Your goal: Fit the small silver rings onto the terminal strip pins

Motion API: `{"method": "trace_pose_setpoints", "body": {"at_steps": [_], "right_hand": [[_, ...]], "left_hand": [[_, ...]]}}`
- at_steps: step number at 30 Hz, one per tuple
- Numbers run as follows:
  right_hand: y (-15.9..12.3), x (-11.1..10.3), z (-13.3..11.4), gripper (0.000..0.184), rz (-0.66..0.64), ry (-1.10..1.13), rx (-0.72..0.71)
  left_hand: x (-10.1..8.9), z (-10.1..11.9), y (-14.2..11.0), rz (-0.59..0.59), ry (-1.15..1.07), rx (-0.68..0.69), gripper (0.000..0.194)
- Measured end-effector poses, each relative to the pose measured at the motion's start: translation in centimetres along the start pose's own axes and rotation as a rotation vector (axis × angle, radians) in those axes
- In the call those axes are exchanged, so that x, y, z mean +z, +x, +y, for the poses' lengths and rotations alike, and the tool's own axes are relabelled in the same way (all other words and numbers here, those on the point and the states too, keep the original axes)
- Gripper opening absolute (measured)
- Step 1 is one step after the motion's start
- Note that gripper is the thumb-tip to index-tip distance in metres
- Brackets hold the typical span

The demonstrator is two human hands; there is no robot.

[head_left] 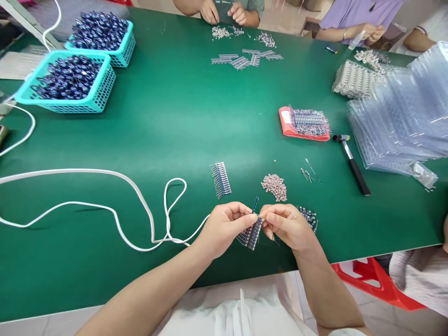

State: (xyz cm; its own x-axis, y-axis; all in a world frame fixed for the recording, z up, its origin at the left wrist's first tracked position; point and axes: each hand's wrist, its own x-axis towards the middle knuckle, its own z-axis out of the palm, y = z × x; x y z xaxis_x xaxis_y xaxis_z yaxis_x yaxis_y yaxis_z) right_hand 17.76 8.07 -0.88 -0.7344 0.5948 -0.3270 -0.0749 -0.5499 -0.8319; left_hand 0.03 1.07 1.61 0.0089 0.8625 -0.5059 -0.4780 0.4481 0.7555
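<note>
My left hand [233, 226] pinches a narrow strip [252, 235] lined with small metal parts and thin wire leads. Close against the strip's upper end is my right hand [285, 224], its thumb and fingers pressed together; whatever sits between them is too small to make out. A similar filled strip [221, 179] lies flat on the table beyond my left hand. Just past my right hand is a pile of small round pale pieces [275, 187]. Partly behind my right hand rests a heap of small wired parts [308, 217].
A white cable [119, 233] loops across the left side. Two turquoise baskets [105, 93] hold shiny dark blue parts. To the right lie a hammer [353, 168], a red wrapped bundle [285, 122] and stacked clear plastic trays [395, 126]. Other people work across the green table [168, 121].
</note>
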Motion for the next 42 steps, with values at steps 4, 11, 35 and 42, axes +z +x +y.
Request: {"method": "trace_pose_setpoints", "body": {"at_steps": [4,11,35,42], "right_hand": [[-0.1,-0.1,0.0,0.021,0.016,-0.030,-0.016],[-0.2,-0.1,0.3,0.015,0.151,-0.247,-0.100],[-0.9,-0.4,-0.9,0.018,0.202,-0.543,-0.022],[-0.7,-1.0,-0.4,0.018,0.326,-1.158,-0.160]], "left_hand": [[0.0,-0.1,0.1,0.027,0.026,0.026,0.019],[-0.3,-0.8,0.3,0.030,0.094,0.077,0.016],[-1.6,-0.4,1.1,-0.140,0.534,0.097,0.017],[-1.9,0.5,1.1,0.009,0.729,0.169,0.020]]}}
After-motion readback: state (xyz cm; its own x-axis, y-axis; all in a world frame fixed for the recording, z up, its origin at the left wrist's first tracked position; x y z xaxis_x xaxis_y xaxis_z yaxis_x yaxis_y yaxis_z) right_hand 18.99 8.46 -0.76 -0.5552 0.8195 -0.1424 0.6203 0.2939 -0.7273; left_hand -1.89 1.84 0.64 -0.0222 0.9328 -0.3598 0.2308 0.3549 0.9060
